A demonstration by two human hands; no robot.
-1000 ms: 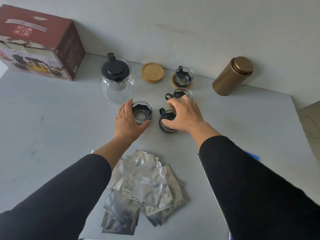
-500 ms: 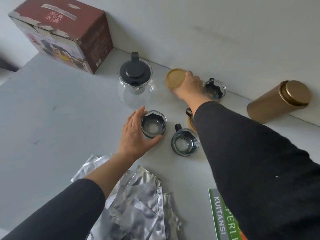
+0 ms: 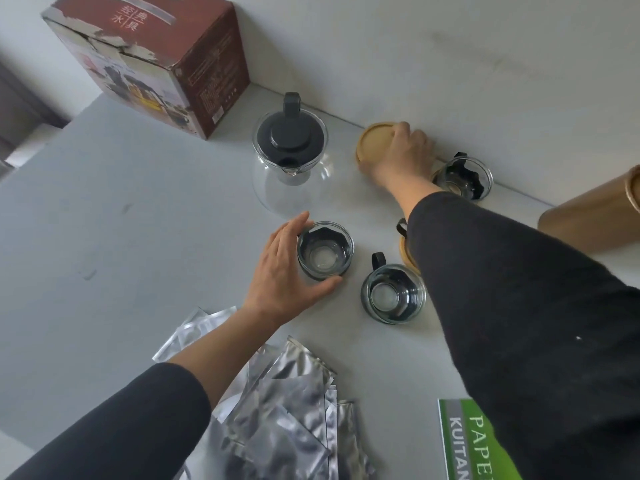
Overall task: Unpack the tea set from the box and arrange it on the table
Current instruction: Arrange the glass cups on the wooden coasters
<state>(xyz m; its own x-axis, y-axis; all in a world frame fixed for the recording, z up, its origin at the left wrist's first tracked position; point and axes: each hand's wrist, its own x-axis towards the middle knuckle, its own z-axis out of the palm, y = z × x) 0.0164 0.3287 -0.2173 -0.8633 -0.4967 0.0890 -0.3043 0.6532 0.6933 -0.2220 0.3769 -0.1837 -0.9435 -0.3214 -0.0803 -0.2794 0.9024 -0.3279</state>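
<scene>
Two hands are at work on your grey table (image 3: 104, 209). Your left hand (image 3: 280, 271) cups the nearest glass cup (image 3: 325, 251), which stands upright just to its right; the fingers (image 3: 294, 226) curve round the far side and the thumb (image 3: 322, 291) wraps the near side, so the hand is partly closed around the cup and touching it. Your right hand (image 3: 398, 157) reaches to the back of the table, beside the wall, and lies on a round bamboo coaster (image 3: 372, 143), fingers over its right half and gripping it; you cannot tell whether the coaster is lifted or flat on the table.

Just left of that coaster stands the glass teapot (image 3: 291, 157) with its black lid, and beyond it, in the far corner, the red cardboard box (image 3: 166, 57). A second handled cup (image 3: 393, 294) sits right of the one you hold, apart from it. Your right sleeve (image 3: 519, 323) crosses over a third cup, hiding all but its black handle (image 3: 402, 226) and the edge of a coaster beneath. A fourth cup (image 3: 462, 178) stands near the wall just right of your right hand, and a gold tin canister (image 3: 595, 216) lies further right. Silver foil sachets (image 3: 287, 403) are heaped under your left forearm, and a green booklet (image 3: 467, 441) lies at the near edge.
</scene>
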